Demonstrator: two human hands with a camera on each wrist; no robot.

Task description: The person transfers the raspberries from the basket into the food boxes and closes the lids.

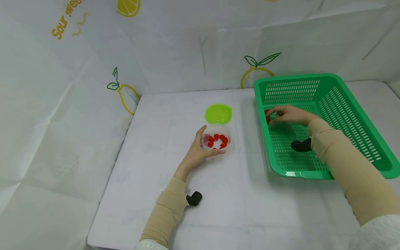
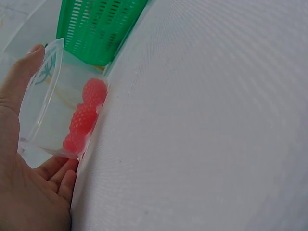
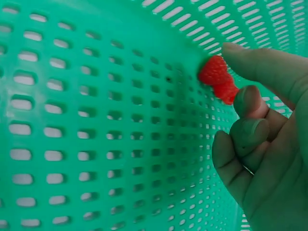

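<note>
My left hand [image 1: 195,152] grips a small clear plastic tub [image 2: 62,79] on the table, thumb on one side and fingers on the other. Several red raspberries [image 2: 84,119] lie on the tub's bottom. Inside the green basket [image 1: 271,159], my right hand [image 1: 292,115] reaches to the left wall. Red raspberries [image 3: 214,71] sit in the corner there, just beyond the thumb and index fingertips, which are spread apart. The other fingers of that hand are bent toward the palm.
A bright green lid [image 1: 218,114] lies flat just behind the tub. The white-covered table [image 1: 146,143] meets a lemon-printed sheet [image 1: 182,46] at the back. The basket's raised walls surround the right hand.
</note>
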